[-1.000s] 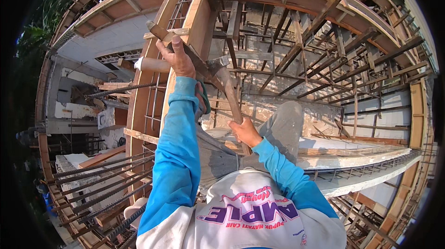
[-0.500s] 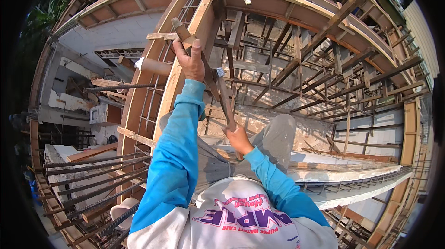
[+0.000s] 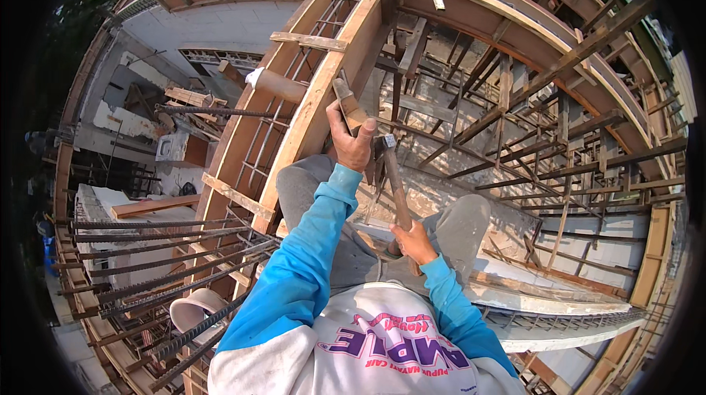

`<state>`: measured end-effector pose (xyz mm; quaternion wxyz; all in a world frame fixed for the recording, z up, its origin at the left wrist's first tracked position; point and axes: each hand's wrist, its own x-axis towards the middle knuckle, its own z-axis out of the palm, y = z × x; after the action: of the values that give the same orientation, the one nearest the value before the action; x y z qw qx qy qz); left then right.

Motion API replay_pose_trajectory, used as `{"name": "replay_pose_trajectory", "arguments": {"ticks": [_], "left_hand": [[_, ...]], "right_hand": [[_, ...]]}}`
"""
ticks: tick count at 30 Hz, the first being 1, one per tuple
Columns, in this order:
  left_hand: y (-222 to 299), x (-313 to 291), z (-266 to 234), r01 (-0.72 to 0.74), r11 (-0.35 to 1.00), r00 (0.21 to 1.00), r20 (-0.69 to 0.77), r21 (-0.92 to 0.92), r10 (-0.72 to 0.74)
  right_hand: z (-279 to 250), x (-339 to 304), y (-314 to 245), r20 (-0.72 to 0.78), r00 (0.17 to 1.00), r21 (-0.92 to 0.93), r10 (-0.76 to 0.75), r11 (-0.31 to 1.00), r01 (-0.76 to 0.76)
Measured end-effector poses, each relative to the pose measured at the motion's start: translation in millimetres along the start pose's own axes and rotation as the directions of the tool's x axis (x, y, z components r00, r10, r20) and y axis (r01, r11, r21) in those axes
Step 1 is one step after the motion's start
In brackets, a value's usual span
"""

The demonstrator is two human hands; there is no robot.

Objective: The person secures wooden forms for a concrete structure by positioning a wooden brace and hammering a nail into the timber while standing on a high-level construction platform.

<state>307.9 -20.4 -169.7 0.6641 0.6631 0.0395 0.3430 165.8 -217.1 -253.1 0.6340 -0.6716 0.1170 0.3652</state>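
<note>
Ahead of me, my left hand [image 3: 351, 137] is closed round a short wooden piece [image 3: 351, 106], its thumb raised along one side. The upper end of this piece is at the side board of the beam formwork [image 3: 312, 115]; its lower part is partly hidden by the hand. Nearer my lap, my right hand [image 3: 415, 242] grips a hammer [image 3: 398, 193] by its wooden handle. The metal hammer head points away from me, close beside the left hand and the wooden piece. Whether they touch, I cannot tell.
Steel reinforcing bars [image 3: 162, 255] stick out at the left, beside a pale rounded object [image 3: 198, 310]. A pipe [image 3: 279, 86] crosses the formwork. Timber props [image 3: 507, 108] stand below at the right, with a deep drop between them. A concrete ledge [image 3: 551, 332] lies at the lower right.
The view has turned, so the scene sits farther right and lower. My right hand has drawn the hammer slightly back toward me. Both hands keep their holds.
</note>
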Motion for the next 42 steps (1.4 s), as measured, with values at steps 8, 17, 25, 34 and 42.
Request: {"name": "replay_pose_trajectory", "arguments": {"ticks": [8, 17, 25, 34, 42], "left_hand": [[46, 41, -9, -0.109, 0.972, 0.994, -0.032, -0.208, 0.105], [128, 89, -48, -0.430, 0.865, 0.903, -0.119, -0.261, 0.413], [125, 91, -70, -0.476, 0.858, 0.879, -0.130, -0.192, 0.459], [121, 95, -88, -0.462, 0.855, 0.883, -0.211, -0.235, 0.419], [124, 82, -83, -0.474, 0.848, 0.878, -0.204, -0.238, 0.433]], "right_hand": [[8, -9, -53, 0.020, 0.980, -0.125, -0.197, 0.972, 0.198], [56, -9, -127, 0.190, 0.883, -0.166, -0.430, 0.872, 0.460], [83, 12, -118, 0.252, 0.889, -0.123, -0.382, 0.899, 0.421], [81, -8, -146, 0.224, 0.846, -0.272, -0.484, 0.802, 0.531], [100, -23, -119, -0.161, 0.502, 0.018, -0.849, 0.507, 0.862]]}}
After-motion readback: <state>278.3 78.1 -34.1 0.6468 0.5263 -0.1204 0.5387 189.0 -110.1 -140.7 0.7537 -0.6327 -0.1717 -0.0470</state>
